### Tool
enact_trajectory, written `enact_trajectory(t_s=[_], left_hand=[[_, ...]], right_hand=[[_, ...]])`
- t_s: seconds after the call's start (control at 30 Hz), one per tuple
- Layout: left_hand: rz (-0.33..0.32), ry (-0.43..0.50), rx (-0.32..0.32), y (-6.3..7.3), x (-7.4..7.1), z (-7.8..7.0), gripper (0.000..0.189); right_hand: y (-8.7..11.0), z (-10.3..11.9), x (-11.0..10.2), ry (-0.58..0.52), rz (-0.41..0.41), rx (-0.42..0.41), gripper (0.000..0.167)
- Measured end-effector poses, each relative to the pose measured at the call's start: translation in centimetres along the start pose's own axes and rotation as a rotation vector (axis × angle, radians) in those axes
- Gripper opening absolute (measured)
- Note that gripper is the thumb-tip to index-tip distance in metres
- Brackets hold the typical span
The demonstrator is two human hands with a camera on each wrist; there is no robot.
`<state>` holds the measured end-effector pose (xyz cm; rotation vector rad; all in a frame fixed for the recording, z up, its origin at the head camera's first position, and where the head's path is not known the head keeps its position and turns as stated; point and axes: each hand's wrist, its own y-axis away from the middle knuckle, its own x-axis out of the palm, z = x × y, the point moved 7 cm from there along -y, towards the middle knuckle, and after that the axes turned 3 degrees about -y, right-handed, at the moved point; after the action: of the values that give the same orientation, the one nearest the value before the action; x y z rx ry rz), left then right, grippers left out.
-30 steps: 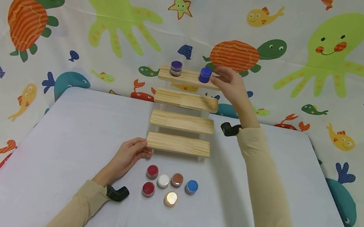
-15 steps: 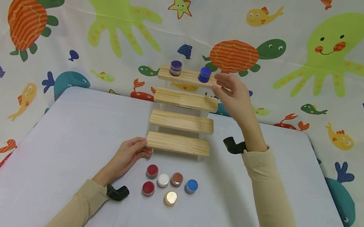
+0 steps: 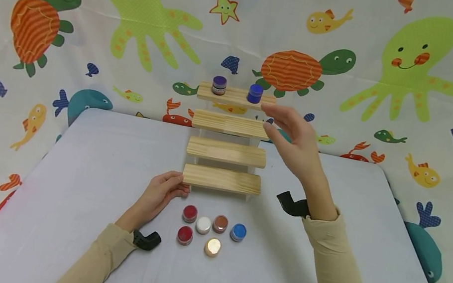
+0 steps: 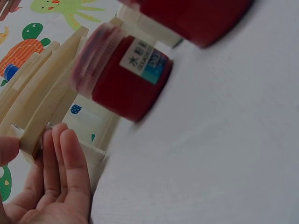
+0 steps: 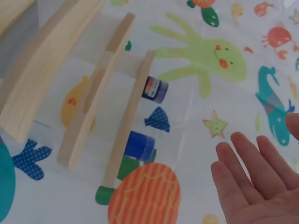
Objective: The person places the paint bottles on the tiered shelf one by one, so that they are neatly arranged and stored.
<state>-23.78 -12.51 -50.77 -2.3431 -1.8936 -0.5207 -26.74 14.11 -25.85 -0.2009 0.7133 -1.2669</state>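
A stepped wooden rack (image 3: 222, 179) with several shelves stands at the table's back. On its top shelf sit a purple paint jar (image 3: 219, 85) to the left and a blue paint jar (image 3: 255, 94) to the right. My left hand (image 3: 158, 196) grips the lowest shelf's left end; the left wrist view shows its thumb on one side of the board and fingers (image 4: 72, 151) on the other. Beside the upper shelves' right end, my right hand (image 3: 297, 144) is raised with nothing in it. In the right wrist view its fingers (image 5: 252, 161) are spread and extended, apart from the rack.
In front of the rack stand two red jars (image 3: 189, 214), a white jar (image 3: 203, 225), a brown jar (image 3: 220, 224), a lighter blue jar (image 3: 238, 232) and a gold-topped jar (image 3: 212, 247). A cloth (image 3: 241, 7) printed with sea animals hangs behind the white table (image 3: 117, 142).
My right hand has left the blue jar's side and moved down and to the right, its fingers opening out. The left hand and the jars stay in place.
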Motion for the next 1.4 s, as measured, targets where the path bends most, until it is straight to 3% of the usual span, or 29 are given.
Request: enact_trajectory(t_s=[0.4, 0.83, 1.1, 1.4], left_hand=[[-0.001, -0.009, 0.013, 0.0, 0.0, 0.0, 0.032], [-0.007, -0.006, 0.019, 0.0, 0.1, 0.1, 0.03], [-0.002, -0.008, 0.024, 0.0, 0.1, -0.1, 0.031], [0.002, -0.009, 0.03, 0.0, 0.2, -0.1, 0.031]], right_hand=[[3.5, 2.0, 0.6, -0.088, 0.03, -0.112, 0.032], [7.4, 1.5, 1.4, -0.125, 0.104, -0.089, 0.029], [9.6, -1.4, 2.7, -0.165, 0.183, 0.015, 0.025], [12.9, -6.8, 4.3, -0.323, 0.201, 0.295, 0.019]])
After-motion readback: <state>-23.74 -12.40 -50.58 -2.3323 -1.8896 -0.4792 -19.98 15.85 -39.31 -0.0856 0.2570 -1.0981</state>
